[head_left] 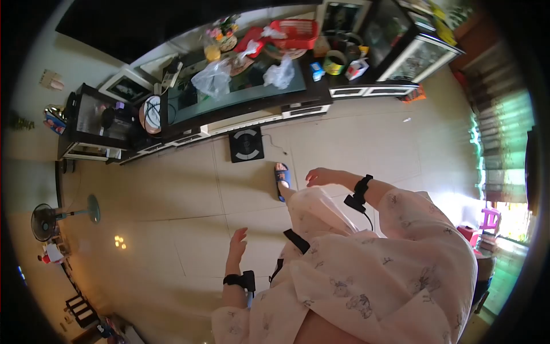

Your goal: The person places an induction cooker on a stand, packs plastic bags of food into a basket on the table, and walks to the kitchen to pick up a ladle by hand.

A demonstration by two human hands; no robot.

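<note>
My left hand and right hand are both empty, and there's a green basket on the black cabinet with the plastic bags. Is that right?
Not quite: the basket is red, as the head view shows. Your left hand and right hand are empty, and plastic bags share the black cabinet.

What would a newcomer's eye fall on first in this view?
Probably the pale, animal-print clothing filling the lower right. Next, the bright red plastic basket at the top, on the long dark cabinet. Then the blue sandal near the centre, standing out against the beige tile floor.
</note>
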